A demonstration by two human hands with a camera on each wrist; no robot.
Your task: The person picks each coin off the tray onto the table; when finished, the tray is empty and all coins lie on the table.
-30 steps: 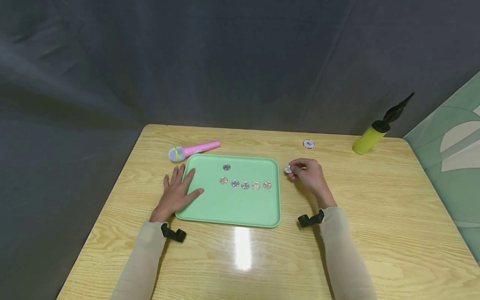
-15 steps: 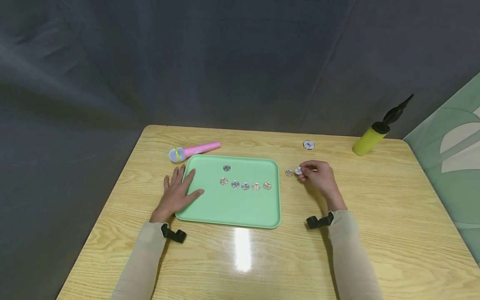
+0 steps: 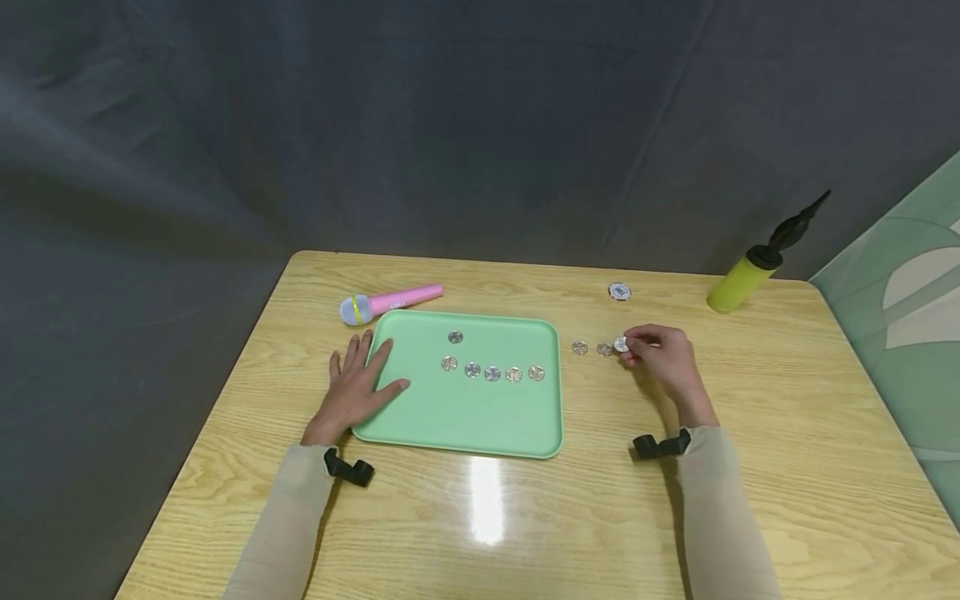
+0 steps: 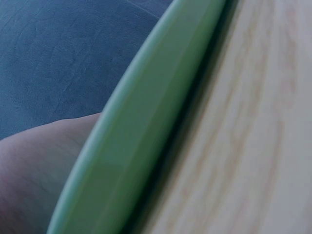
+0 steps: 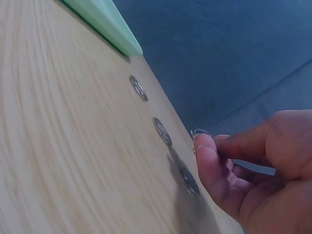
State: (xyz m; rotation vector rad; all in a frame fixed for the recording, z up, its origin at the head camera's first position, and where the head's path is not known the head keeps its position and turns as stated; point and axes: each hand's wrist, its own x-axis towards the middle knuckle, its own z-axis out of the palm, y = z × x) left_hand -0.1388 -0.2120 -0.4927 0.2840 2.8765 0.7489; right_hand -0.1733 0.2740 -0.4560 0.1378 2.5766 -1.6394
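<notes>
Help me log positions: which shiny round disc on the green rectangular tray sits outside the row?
The lone disc nearest the tray's far rim; the other five line up.

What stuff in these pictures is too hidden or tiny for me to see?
Coins, head view: too small to read their markings.
Chip, head view: middle too small to read.
Held coin, right wrist view: the right hand covers part of it.
Left hand, left wrist view: the tray hides part.
Green panel, head view: cut off by the right edge.
</notes>
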